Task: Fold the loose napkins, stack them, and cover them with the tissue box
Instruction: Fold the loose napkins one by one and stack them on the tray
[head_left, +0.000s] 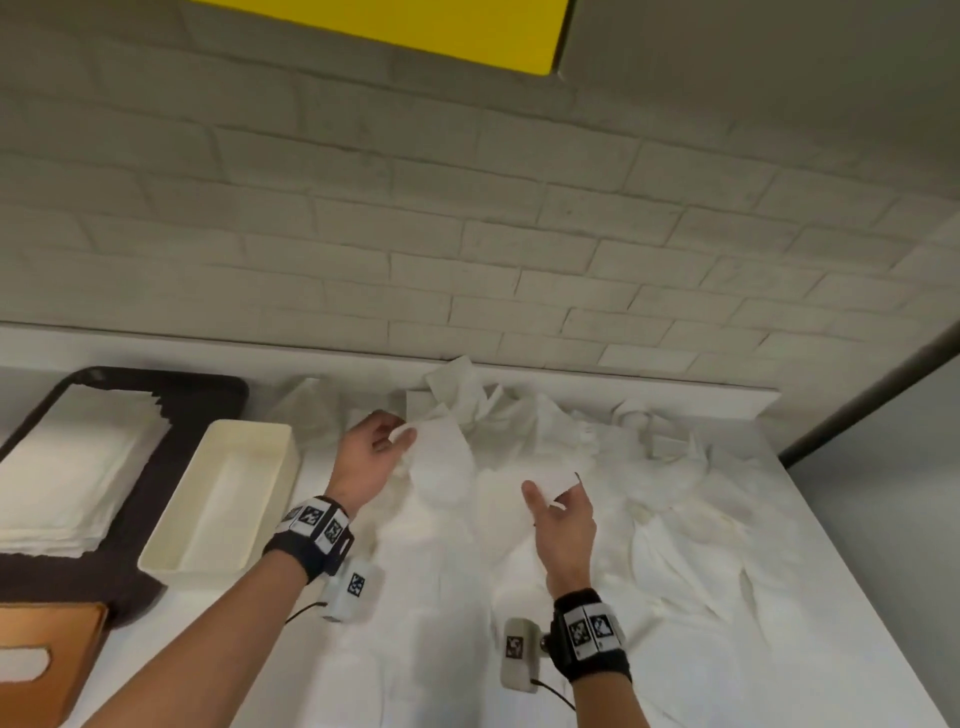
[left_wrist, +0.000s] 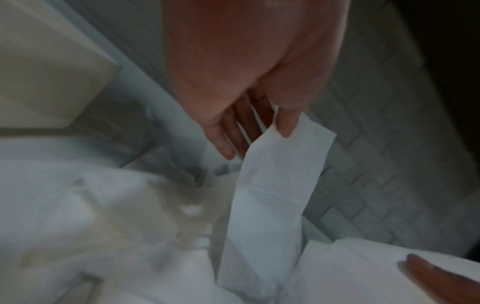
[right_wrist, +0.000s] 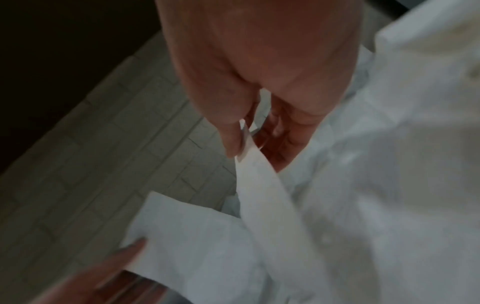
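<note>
I hold one white napkin (head_left: 483, 467) lifted above the white counter. My left hand (head_left: 371, 452) pinches its far left corner between thumb and fingers, and the left wrist view shows the napkin (left_wrist: 272, 195) hanging from that pinch. My right hand (head_left: 563, 512) pinches the near right corner, with the napkin (right_wrist: 259, 185) trailing down from the thumb in the right wrist view. A heap of loose crumpled napkins (head_left: 597, 441) lies behind and to the right. A stack of folded napkins (head_left: 72, 467) sits on a dark tray (head_left: 208, 395) at the left. The tan tissue box (head_left: 47, 660) is at the bottom left.
An empty cream rectangular bin (head_left: 223, 493) stands between the tray and my left arm. A white brick wall (head_left: 467, 234) rises behind the counter. The counter's right edge (head_left: 857, 571) drops off to a grey floor. More napkins (head_left: 701, 545) are spread across the right of the counter.
</note>
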